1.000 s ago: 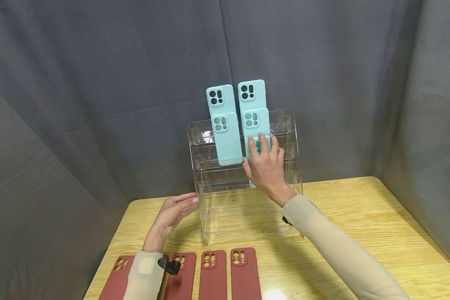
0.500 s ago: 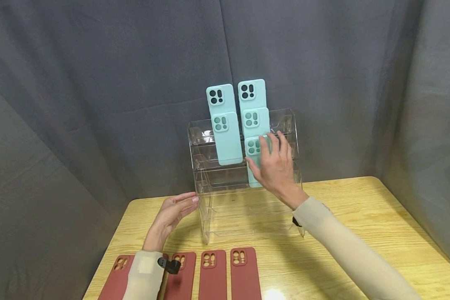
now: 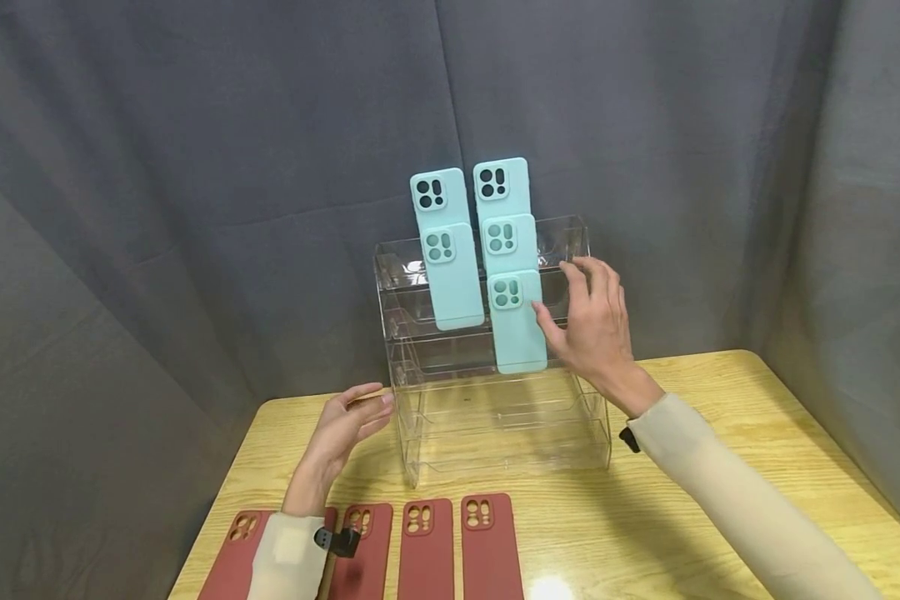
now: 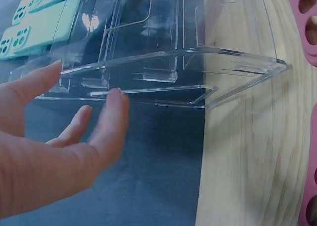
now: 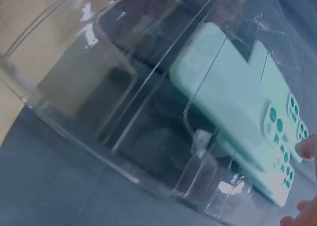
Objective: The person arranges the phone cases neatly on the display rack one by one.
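Observation:
My right hand is beside the lowest mint phone case, its thumb tip close to the case's right edge and nothing held. That case stands in a tier of the clear tiered display rack, below two others in the right column. A second column to its left has an upper mint case and a lower one. At the rack's left side my left hand has loosely bent fingers, fingertips right at the side panel. The left wrist view shows those fingers around nothing.
Several dark red phone cases lie in a row at the front of the wooden table, among them a middle one and a right-hand one. A grey curtain hangs behind and at both sides of the table.
My right hand has moved right, off the lowest mint case in the right column, which stays in the rack. The left hand stays beside the rack, almost unmoved.

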Tool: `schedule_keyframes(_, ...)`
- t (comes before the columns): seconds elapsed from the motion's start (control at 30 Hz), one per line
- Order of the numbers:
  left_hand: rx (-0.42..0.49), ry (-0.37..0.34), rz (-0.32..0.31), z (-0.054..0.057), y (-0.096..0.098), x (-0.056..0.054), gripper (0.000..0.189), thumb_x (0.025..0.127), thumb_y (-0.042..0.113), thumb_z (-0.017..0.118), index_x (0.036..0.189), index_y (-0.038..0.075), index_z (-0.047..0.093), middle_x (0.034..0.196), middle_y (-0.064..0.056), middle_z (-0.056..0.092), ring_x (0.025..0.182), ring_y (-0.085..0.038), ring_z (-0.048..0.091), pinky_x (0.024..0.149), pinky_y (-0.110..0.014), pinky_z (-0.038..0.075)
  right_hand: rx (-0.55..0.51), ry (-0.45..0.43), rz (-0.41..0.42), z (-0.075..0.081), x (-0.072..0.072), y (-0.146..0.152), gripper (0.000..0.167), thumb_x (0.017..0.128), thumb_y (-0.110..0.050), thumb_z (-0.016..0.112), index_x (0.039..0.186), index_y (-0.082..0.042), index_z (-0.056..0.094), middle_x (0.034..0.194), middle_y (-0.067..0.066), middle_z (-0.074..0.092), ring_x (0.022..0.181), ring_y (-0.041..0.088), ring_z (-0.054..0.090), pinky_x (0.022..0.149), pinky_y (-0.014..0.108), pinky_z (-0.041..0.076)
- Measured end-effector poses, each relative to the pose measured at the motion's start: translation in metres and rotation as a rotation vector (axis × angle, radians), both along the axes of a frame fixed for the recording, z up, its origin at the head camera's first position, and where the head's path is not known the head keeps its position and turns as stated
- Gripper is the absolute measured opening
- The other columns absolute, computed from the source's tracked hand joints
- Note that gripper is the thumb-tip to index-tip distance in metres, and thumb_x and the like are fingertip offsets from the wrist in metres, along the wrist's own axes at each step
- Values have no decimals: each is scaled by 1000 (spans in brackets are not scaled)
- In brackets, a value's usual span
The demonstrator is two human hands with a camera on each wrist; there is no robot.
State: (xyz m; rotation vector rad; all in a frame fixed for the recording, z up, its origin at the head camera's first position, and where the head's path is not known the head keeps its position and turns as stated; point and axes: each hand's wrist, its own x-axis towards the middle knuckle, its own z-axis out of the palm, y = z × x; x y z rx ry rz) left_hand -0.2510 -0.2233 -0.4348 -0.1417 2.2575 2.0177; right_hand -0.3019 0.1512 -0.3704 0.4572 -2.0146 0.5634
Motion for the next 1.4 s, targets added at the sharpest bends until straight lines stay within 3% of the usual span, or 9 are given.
schedule_keyframes(0.37, -161, 88, 24, 5, 10, 27, 34, 102, 20, 70, 128, -2, 64, 124, -15, 60, 106, -19, 68, 105, -42, 62, -216, -235, 85, -13, 1, 28, 72, 91, -20, 82, 145, 9, 46, 142, 33, 48, 126, 50, 55, 105, 65, 51)
schedule_keyframes(0.47, -208, 117, 17, 7, 12, 35, 28, 102, 22, 71, 120, 1, 69, 110, -10, 64, 93, -16, 62, 90, -35, 64, -252, -302, 111, -14, 6, 35, 69, 93, -19, 80, 147, 7, 46, 140, 31, 52, 125, 49, 57, 101, 64, 53)
schedule_keyframes(0.57, -244, 128, -6, 10, 16, 42, 24, 101, 24, 72, 115, 4, 71, 94, -5, 62, 78, -16, 54, 70, -27, 52, -283, -389, 133, -13, 12, 43, 65, 95, -19, 79, 146, 6, 48, 137, 30, 58, 121, 48, 61, 98, 62, 56)
schedule_keyframes(0.67, -254, 131, -60, 12, 20, 49, 24, 101, 24, 72, 114, 4, 71, 88, -4, 61, 74, -17, 52, 64, -25, 45, -304, -489, 139, -10, 15, 52, 63, 97, -23, 77, 146, 4, 50, 139, 30, 61, 119, 50, 64, 98, 62, 58)
schedule_keyframes(0.83, -300, 139, -178, 12, 29, 56, 27, 101, 25, 72, 119, 5, 72, 95, -7, 68, 80, -15, 61, 68, -25, 48, -338, -682, 164, -5, 18, 72, 63, 99, -40, 73, 148, -4, 55, 145, 25, 62, 125, 48, 66, 99, 60, 59)
schedule_keyframes(0.93, -335, 150, -247, 11, 32, 60, 29, 102, 27, 71, 123, 7, 73, 103, -10, 74, 89, -17, 68, 74, -28, 55, -375, -777, 213, -5, 19, 83, 61, 100, -44, 72, 146, -6, 59, 144, 21, 66, 120, 31, 73, 96, 40, 63)
schedule_keyframes(1.07, -379, 177, -323, 8, 38, 64, 32, 102, 30, 70, 128, 10, 73, 114, -11, 77, 101, -24, 72, 82, -31, 58, -435, -869, 295, -8, 17, 95, 59, 100, -42, 72, 143, -4, 62, 132, 11, 75, 97, 2, 76, 85, 14, 61)
schedule_keyframes(1.23, -441, 213, -383, 3, 48, 68, 29, 103, 33, 70, 128, 20, 75, 123, -6, 76, 107, -21, 73, 84, -29, 59, -550, -966, 418, -15, 13, 104, 63, 100, -37, 73, 145, 5, 58, 107, -23, 75, 92, -4, 75, 87, 18, 64)
schedule_keyframes(1.4, -462, 223, -424, -1, 59, 72, 30, 103, 32, 70, 129, 19, 74, 129, -8, 74, 111, -26, 73, 88, -33, 63, -646, -1035, 521, -23, 5, 111, 66, 100, -32, 74, 149, 7, 52, 110, -27, 72, 102, -1, 75, 93, 25, 64)
